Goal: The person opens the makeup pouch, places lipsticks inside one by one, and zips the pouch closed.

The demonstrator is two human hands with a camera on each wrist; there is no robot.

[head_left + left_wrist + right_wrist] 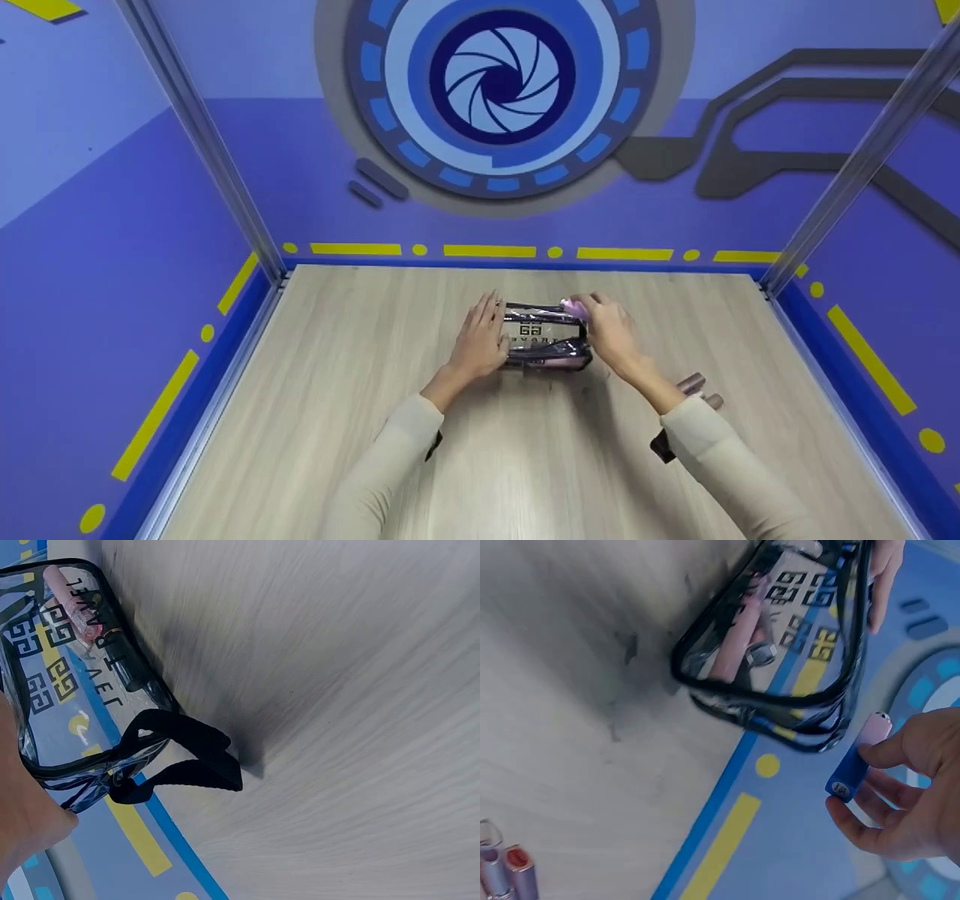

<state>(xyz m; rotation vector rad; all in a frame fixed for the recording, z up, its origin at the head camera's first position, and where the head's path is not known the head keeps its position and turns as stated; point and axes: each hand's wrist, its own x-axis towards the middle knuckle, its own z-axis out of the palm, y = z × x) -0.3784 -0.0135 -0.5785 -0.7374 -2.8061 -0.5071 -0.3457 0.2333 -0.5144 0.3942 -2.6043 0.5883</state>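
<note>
In the head view, 2 cream sleeves (405, 435) reach up from the lower edge of the frame, 1 from left of centre and 1 from the lower right, slanting inward so that both hands meet near the middle. Between them sits a clear bag (546, 330) with black trim and black lettering, on the pale wood-grain worktop (315, 390).

The left hand (477, 335) lies at the bag's left end, its back turned up and its fingers fairly straight, pointing toward the top of the frame, with the thumb lower down on the near side. It touches the bag; I cannot tell whether thumb and fingers pinch the edge.

The right hand (613, 334) is angled up and left by the bag's upper right corner. The right wrist view shows it grasping a pink and blue tube (850, 767), thumb on 1 side and curled fingers on the other. In that view the tube is at right of centre, apart from the bag and just below it in the frame.

Through the clear wall, a pink tube (739, 637) shows inside the bag, and the left wrist view adds a dark tube (124, 656) next to it at upper left. A black strap (214, 754) loops out from the bag there.

In the head view, 2 brownish tubes (691, 383) lie close together right of centre, beside the right forearm.
</note>
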